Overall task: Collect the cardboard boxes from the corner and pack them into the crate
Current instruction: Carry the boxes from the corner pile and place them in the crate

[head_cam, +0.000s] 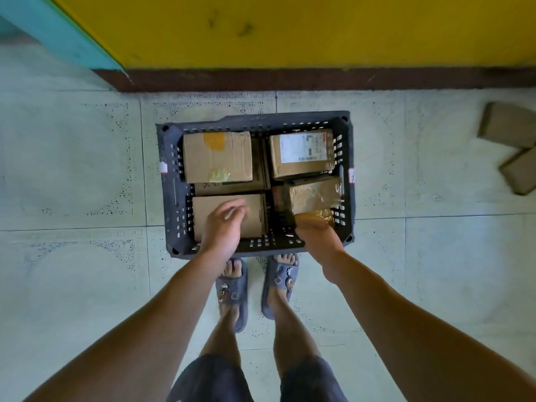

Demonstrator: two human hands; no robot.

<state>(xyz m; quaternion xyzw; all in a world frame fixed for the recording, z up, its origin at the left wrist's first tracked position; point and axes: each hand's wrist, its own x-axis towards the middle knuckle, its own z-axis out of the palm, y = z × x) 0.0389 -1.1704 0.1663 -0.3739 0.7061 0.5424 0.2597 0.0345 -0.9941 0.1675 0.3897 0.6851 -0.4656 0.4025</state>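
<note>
A dark slotted plastic crate [171, 181] stands on the tiled floor in front of my feet. Inside lie several cardboard boxes: a taped one [217, 156] at the back left, one with a white shipping label [301, 152] at the back right, a plain one [252, 210] at the front left. My right hand [316, 232] grips the near end of a tape-wrapped box [314, 194] at the crate's front right. My left hand [223, 224] hovers over the plain front-left box, fingers loosely apart, holding nothing.
Two more cardboard boxes [510, 126] [520, 172] lie on the floor at the far right. A yellow wall [290, 30] with a brown skirting [290, 79] runs behind the crate. A teal surface [58, 33] stands at the upper left. My sandalled feet [258, 285] touch the crate's near side.
</note>
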